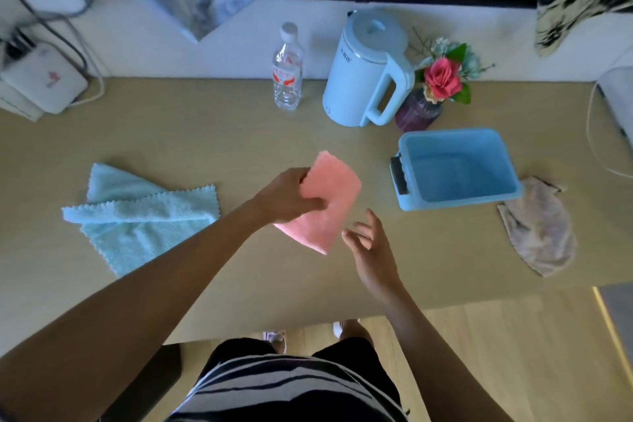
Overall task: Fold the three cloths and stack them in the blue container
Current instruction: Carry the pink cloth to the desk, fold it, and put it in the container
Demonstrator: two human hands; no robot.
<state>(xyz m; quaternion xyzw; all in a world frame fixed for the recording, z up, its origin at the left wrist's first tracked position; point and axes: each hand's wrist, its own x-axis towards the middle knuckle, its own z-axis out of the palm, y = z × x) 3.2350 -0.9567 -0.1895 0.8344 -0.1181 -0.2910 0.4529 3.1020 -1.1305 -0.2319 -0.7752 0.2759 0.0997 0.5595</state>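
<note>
Nearest the camera, the person's striped shirt [284, 387] fills the bottom of the view, with both bare forearms reaching out over the pale wooden counter [205, 134].

The right hand [371, 250] hovers just above the counter with its fingers [375, 221] spread wide and holding nothing; the fingertips sit just beside the lower right edge of the pink cloth [329, 202], apparently not touching it.

The left hand [284, 197] grips the pink cloth along its left edge, thumb on top and the other fingers curled around the far corner. The cloth is folded into a compact rectangle, tilted with its long axis running from lower left to upper right. Whether it is lifted clear of the counter or resting on it cannot be told.

To the left lies the light blue cloth [137, 212], loosely spread and partly doubled over. At the right, the blue container [455, 205] stands open with nothing visible inside, well apart from the pink cloth. Just right of it lies a crumpled beige cloth [541, 233].

Farther back stand a clear water bottle [287, 72], a light blue electric kettle [366, 72] and a purple vase of flowers [419, 111].
</note>
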